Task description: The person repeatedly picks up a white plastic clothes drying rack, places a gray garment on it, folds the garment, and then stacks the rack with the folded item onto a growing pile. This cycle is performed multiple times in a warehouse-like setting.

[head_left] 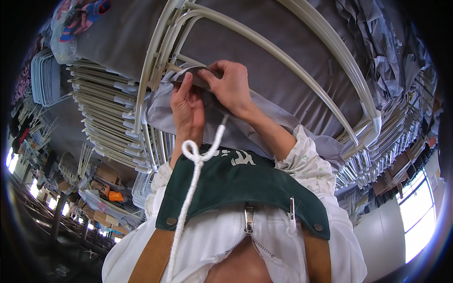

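Grey fabric (264, 120) is stretched over a beige metal tube frame (245, 30) in front of me. At the frame's near left corner, my left hand (188, 106) has its thumb raised against the folded fabric edge, its other fingers curled and partly hidden under the cloth. Close beside it, my right hand (231, 87) comes in from the right and pinches the same edge between thumb and fingers. The fingertips of both hands almost meet. Part of the frame's corner lies hidden behind the cloth and fingers.
Stacks of beige metal frames (106, 118) stand at left, with more frames (377, 155) at right. Loose grey cloth (373, 33) hangs at the far right. Cardboard boxes (106, 174) and an orange item (115, 195) lie lower left. A white cord (188, 198) hangs over my green apron (226, 181).
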Available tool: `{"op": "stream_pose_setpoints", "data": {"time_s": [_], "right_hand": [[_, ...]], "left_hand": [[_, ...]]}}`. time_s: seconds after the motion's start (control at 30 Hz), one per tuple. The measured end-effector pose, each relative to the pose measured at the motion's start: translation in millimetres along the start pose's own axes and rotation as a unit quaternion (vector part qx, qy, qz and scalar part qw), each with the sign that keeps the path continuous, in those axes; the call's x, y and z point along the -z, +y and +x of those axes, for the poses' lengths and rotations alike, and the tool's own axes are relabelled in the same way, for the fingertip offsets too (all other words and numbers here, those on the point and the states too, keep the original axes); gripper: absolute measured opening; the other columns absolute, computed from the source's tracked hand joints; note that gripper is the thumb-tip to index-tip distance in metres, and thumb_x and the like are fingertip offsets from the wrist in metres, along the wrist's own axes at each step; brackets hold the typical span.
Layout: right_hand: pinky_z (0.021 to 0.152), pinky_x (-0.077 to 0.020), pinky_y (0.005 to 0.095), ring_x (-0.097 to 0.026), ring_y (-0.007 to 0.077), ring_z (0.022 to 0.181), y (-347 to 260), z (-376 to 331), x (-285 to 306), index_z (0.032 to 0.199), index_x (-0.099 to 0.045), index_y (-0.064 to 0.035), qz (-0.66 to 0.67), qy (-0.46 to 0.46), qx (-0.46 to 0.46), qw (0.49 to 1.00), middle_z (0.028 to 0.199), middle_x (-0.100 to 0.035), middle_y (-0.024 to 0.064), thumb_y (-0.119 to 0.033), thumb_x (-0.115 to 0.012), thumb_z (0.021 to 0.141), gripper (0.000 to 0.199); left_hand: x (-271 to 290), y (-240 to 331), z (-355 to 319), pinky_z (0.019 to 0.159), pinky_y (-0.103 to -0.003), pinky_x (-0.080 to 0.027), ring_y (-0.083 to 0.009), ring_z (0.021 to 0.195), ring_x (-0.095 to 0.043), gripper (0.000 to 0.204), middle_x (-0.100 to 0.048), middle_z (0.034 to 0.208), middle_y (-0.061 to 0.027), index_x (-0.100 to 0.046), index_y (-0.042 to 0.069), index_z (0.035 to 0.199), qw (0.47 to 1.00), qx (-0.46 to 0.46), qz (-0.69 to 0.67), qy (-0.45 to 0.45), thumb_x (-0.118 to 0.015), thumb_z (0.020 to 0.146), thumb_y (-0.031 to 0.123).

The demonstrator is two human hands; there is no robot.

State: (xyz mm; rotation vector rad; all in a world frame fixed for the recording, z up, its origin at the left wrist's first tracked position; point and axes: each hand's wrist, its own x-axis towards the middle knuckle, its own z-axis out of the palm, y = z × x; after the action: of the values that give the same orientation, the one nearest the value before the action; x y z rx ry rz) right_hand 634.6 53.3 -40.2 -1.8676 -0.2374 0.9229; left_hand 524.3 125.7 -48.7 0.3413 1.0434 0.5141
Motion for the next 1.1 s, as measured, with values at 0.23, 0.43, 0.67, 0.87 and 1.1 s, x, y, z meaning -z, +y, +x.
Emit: {"op": "stream_pose_setpoints", "data": {"time_s": [0.23,0.43,0.67,0.87,1.1], "right_hand": [[0.063,-0.054,0.0377,-0.068,0.031,0.061,21.6,32.4,22.2,0.069,-0.072,0.0048,-0.014,-0.118,-0.031,0.992,0.062,-0.065,0.0219,-0.045,-0.077,0.07,0.05],[0.074,-0.0523,0.0453,-0.066,0.0335,0.089,34.7,-67.4,113.9,0.094,-0.068,-0.0102,-0.358,-0.036,0.005,0.933,0.089,-0.067,0.0105,-0.05,-0.076,0.071,0.047],[0.075,-0.0447,0.0407,-0.061,0.0254,0.088,118.5,-222.4,295.2,0.089,-0.069,-0.0067,-0.437,0.046,-0.11,0.892,0.085,-0.065,0.0078,-0.033,-0.075,0.077,0.03],[0.074,-0.0472,0.036,-0.062,0.0259,0.081,139.6,-293.0,291.1,0.085,-0.063,-0.0002,-0.082,0.042,-0.205,0.974,0.076,-0.061,0.0094,-0.017,-0.075,0.078,0.022],[0.071,-0.0466,0.0455,-0.062,0.0379,0.079,178.2,-269.6,306.0,0.09,-0.06,0.0009,-0.254,0.13,-0.041,0.958,0.078,-0.065,0.0177,-0.022,-0.069,0.086,0.025]], "left_hand": [[-29.9,-13.3,32.1,0.074,-0.03,-0.051,-0.0154,0.083,-0.064,0.018,-0.068,0.093,-0.0041,-0.068,0.003,0.097,0.947,-0.155,0.201,0.196,-0.076,0.082,0.01],[-16.4,-5.8,46.9,0.077,-0.036,-0.054,-0.0202,0.085,-0.064,0.024,-0.067,0.097,-0.0061,-0.07,0.001,0.098,0.911,-0.135,0.327,0.212,-0.072,0.081,0.017],[-13.4,-2.2,60.7,0.08,-0.039,-0.055,-0.0233,0.093,-0.064,0.033,-0.065,0.104,-0.0077,-0.069,-0.001,0.099,0.951,-0.111,0.247,0.148,-0.079,0.08,0.024],[-51.4,-24.2,-65.7,0.08,-0.038,-0.052,-0.0283,0.089,-0.064,0.031,-0.069,0.095,-0.0112,-0.068,-0.002,0.097,0.413,-0.293,0.862,0.01,-0.079,0.081,0.023],[-116.1,-170.9,-138.8,0.082,-0.035,-0.051,-0.028,0.093,-0.065,0.022,-0.069,0.096,-0.0112,-0.071,0.005,0.1,0.409,-0.247,0.605,-0.638,-0.074,0.079,0.007]]}}
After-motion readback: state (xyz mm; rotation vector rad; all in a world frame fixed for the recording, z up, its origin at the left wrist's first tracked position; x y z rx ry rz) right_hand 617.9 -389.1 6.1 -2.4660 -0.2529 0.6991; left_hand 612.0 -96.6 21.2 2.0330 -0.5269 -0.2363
